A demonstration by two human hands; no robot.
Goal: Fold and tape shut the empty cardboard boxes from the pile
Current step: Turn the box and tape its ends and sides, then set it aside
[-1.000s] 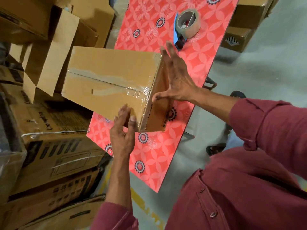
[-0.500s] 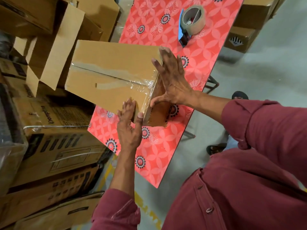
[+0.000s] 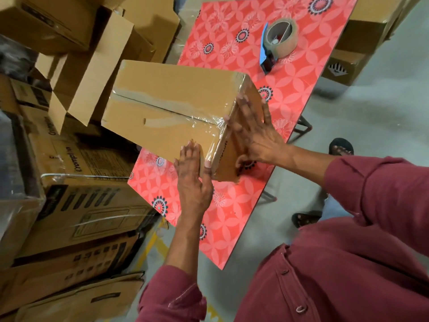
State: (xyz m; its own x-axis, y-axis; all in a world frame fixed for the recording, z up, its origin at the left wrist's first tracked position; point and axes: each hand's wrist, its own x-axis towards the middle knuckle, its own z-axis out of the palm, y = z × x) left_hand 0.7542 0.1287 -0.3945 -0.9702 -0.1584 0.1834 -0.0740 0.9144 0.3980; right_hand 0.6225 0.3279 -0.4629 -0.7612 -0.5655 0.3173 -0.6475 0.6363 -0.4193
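While the box (image 3: 176, 108) lies tilted over the 9 o'clock edge of the surface (image 3: 232, 217), both hands press its near corner. Left hand (image 3: 192, 180), at 6 o'clock of the box, lies flat on the taped face, fingers (image 3: 190, 152) straight, thumb wrapping the edge. Right hand (image 3: 255, 133), at 3 o'clock, spreads flat fingers on the end face, likely to bed the tape (image 3: 204, 126) round the corner. Dispenser (image 3: 278, 40) rests at 1 o'clock, well apart.
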